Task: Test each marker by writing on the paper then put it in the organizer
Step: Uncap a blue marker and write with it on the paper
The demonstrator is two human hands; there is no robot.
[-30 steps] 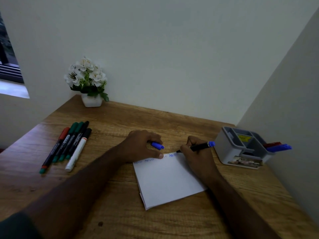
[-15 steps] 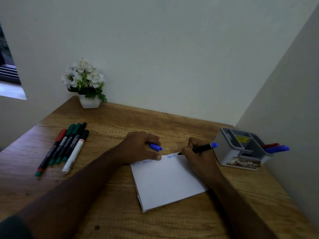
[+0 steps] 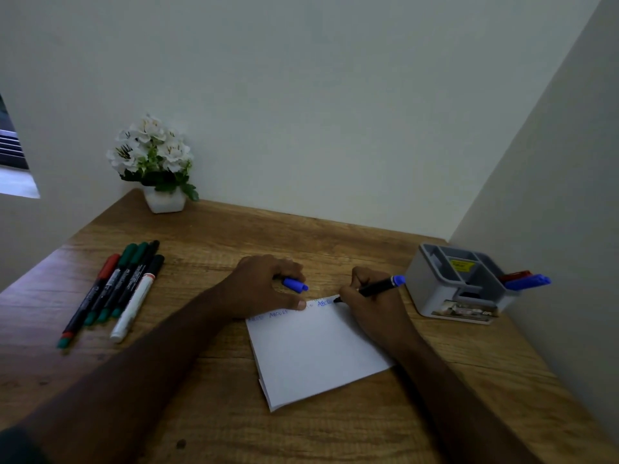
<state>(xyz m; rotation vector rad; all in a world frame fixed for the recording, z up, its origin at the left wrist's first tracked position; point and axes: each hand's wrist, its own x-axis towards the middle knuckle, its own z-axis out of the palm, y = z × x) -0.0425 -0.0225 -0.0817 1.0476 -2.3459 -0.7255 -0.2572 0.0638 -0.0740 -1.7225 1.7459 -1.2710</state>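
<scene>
A white paper pad (image 3: 318, 353) lies on the wooden desk with blue lettering along its top edge. My right hand (image 3: 371, 303) grips a black marker with a blue end (image 3: 382, 287), its tip touching the pad's top right corner. My left hand (image 3: 264, 286) holds the blue cap (image 3: 295, 284) in its curled fingers while the thumb presses on the pad's top edge. A grey organizer (image 3: 452, 286) stands at the right with a red and a blue marker (image 3: 527, 281) sticking out of it.
Several markers (image 3: 117, 289), red, green, black and white, lie side by side at the left of the desk. A white pot of white flowers (image 3: 155, 165) stands at the back left. Walls close the desk at the back and right.
The blue lettering at the pad's top right has grown a little as my right hand writes. My left hand stays on the pad with the cap. The camera has tilted slightly.
</scene>
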